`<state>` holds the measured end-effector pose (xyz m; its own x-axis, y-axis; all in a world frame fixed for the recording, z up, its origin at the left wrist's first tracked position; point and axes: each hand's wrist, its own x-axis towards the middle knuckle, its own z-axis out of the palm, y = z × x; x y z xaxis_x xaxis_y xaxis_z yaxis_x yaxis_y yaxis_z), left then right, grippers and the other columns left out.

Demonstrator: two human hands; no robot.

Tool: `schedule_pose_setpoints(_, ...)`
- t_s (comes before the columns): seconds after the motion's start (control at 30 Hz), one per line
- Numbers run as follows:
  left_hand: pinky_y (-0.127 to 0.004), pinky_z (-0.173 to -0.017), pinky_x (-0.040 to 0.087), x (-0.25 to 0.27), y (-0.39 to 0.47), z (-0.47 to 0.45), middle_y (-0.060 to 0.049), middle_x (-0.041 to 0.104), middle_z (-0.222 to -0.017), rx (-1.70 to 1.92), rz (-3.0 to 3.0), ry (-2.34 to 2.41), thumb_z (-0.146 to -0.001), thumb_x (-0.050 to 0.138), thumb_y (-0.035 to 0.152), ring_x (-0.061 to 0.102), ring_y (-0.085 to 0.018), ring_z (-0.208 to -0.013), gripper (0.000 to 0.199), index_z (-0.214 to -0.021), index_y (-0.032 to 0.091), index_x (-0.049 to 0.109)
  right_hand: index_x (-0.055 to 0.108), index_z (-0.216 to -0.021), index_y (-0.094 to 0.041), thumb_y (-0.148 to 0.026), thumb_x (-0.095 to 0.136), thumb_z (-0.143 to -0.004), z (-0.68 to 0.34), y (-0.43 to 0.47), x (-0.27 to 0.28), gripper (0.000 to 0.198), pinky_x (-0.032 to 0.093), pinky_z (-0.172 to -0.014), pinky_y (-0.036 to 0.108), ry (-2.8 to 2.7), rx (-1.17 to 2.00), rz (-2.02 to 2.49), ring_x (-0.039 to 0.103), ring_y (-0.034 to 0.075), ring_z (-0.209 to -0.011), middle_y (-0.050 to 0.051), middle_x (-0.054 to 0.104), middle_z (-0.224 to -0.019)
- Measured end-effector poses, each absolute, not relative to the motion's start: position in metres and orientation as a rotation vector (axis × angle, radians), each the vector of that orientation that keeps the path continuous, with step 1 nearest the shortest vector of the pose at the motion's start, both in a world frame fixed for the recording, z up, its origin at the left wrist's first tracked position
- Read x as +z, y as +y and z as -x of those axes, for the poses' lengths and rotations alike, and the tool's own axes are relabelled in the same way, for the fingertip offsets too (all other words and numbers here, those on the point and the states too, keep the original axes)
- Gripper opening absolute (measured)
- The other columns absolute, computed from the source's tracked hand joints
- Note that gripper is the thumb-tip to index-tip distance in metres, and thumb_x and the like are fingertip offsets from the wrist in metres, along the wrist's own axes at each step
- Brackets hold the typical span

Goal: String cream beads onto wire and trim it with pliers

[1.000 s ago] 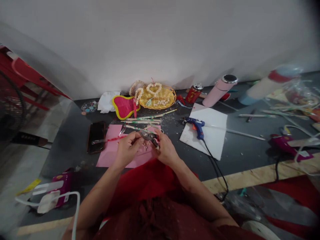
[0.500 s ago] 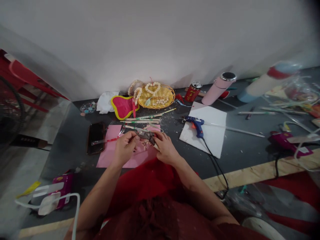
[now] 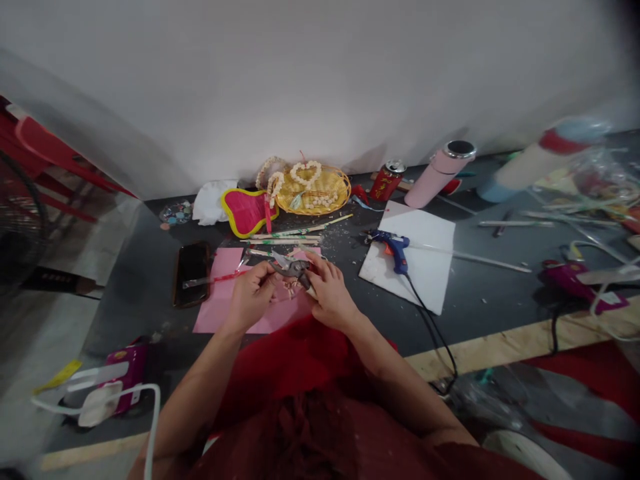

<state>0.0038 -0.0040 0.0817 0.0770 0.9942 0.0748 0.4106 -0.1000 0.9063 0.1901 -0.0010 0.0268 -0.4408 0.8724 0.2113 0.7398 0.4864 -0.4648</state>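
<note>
Over the pink paper (image 3: 220, 313), my right hand (image 3: 330, 290) is closed around the handles of small grey pruning shears (image 3: 296, 268). Their jaws stand apart and point left, toward my left hand. My left hand (image 3: 253, 293) is closed in a pinch at the jaw tips; whatever lies between its fingers is too small to make out. Small pale cut pieces (image 3: 290, 288) lie on the paper below the shears. Just beyond the hands are several thin sticks in green-printed wrappers (image 3: 285, 241).
A yellow basket (image 3: 345, 193) with pale beaded loops stands by the wall, beside a pink-and-yellow padded shape (image 3: 245, 212). On the right, a blue glue gun (image 3: 397, 252) rests on a white board (image 3: 425, 287), its cord trailing forward. A phone (image 3: 191, 273) lies left.
The shears' jaws have spread apart and the tool has turned slightly. Both hands stay nearly in place over the pink paper.
</note>
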Motion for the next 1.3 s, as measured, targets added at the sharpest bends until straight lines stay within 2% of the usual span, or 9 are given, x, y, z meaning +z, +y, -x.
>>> schedule_pose_setpoints(0.17,-0.022,-0.066,0.048,0.086,-0.002,-0.004,-0.001,0.069,-0.075,0.991,-1.72,1.35,-0.084,0.051,0.022,0.062,-0.012,-0.071,0.015,-0.076,0.017,0.063,0.05,-0.113,-0.017,-0.026,0.053,-0.083,-0.189,0.001,0.02,0.032,0.039,-0.098,0.048,-2.172,0.524,1.25,0.042,0.029,-0.123,0.015,0.039,-0.143)
schedule_pose_setpoints(0.3,-0.022,-0.067,0.048,0.086,-0.002,-0.006,-0.002,0.071,-0.076,0.975,-1.721,1.299,-0.086,0.05,0.024,0.064,-0.013,-0.072,0.019,-0.076,0.017,0.063,0.026,-0.139,-0.012,-0.034,0.055,-0.083,-0.19,0.004,0.016,0.067,0.039,-0.099,0.046,-2.062,0.586,1.214,0.046,0.027,-0.121,0.019,0.044,-0.137)
schedule_pose_setpoints(0.37,-0.023,-0.067,0.048,0.087,-0.003,-0.007,-0.002,0.071,-0.077,0.964,-1.723,1.296,-0.086,0.051,0.025,0.064,-0.013,-0.073,0.018,-0.076,0.017,0.064,0.017,-0.144,-0.012,-0.033,0.055,-0.082,-0.19,0.004,0.017,0.075,0.038,-0.1,0.046,-2.108,0.59,1.261,0.045,0.028,-0.12,0.018,0.044,-0.137)
schedule_pose_setpoints(0.57,-0.023,-0.066,0.048,0.089,-0.006,-0.006,-0.002,0.071,-0.078,0.907,-1.734,1.345,-0.085,0.051,0.024,0.065,-0.014,-0.073,0.018,-0.076,0.018,0.065,0.034,-0.138,-0.017,-0.023,0.055,-0.074,-0.189,0.003,0.026,0.068,0.038,-0.095,0.045,-2.214,0.565,1.427,0.045,0.029,-0.114,0.014,0.051,-0.128)
schedule_pose_setpoints(0.73,-0.023,-0.068,0.049,0.093,-0.008,-0.007,-0.003,0.071,-0.078,0.919,-1.735,1.371,-0.086,0.051,0.025,0.064,-0.014,-0.073,0.019,-0.077,0.017,0.066,0.038,-0.135,-0.017,-0.02,0.054,-0.07,-0.19,0.0,0.034,0.067,0.038,-0.093,0.043,-2.219,0.549,1.46,0.046,0.029,-0.111,0.013,0.052,-0.124)
schedule_pose_setpoints(0.9,-0.023,-0.068,0.048,0.09,-0.009,-0.008,-0.002,0.07,-0.077,0.969,-1.723,1.385,-0.086,0.051,0.025,0.064,-0.013,-0.073,0.019,-0.076,0.017,0.065,0.038,-0.134,-0.017,-0.022,0.055,-0.07,-0.19,-0.001,0.037,0.067,0.038,-0.091,0.042,-2.217,0.556,1.489,0.046,0.029,-0.109,0.013,0.053,-0.121)
schedule_pose_setpoints(1.07,-0.021,-0.062,0.047,0.082,-0.011,-0.01,-0.002,0.07,-0.082,1.017,-1.671,1.458,-0.083,0.057,0.025,0.064,-0.013,-0.072,0.014,-0.092,0.018,0.065,0.034,-0.138,-0.017,-0.023,0.054,-0.074,-0.189,0.0,0.032,0.067,0.037,-0.093,0.044,-2.198,0.547,1.492,0.043,0.029,-0.113,0.013,0.05,-0.127)
schedule_pose_setpoints(1.23,-0.022,-0.067,0.047,0.084,-0.012,-0.015,-0.001,0.068,-0.074,1.033,-1.728,1.562,-0.084,0.055,0.024,0.063,-0.014,-0.075,0.012,-0.083,0.02,0.067,0.022,-0.145,-0.017,-0.023,0.052,-0.076,-0.19,0.001,0.027,0.075,0.035,-0.097,0.047,-2.22,0.543,1.473,0.041,0.029,-0.116,0.014,0.045,-0.132)
schedule_pose_setpoints(1.3,-0.022,-0.063,0.047,0.086,-0.01,-0.015,-0.001,0.067,-0.072,1.047,-1.686,1.498,-0.083,0.056,0.026,0.062,-0.013,-0.071,0.013,-0.08,0.019,0.066,0.021,-0.146,-0.017,-0.023,0.052,-0.077,-0.191,0.001,0.028,0.075,0.035,-0.098,0.047,-2.234,0.542,1.436,0.04,0.029,-0.117,0.014,0.044,-0.133)
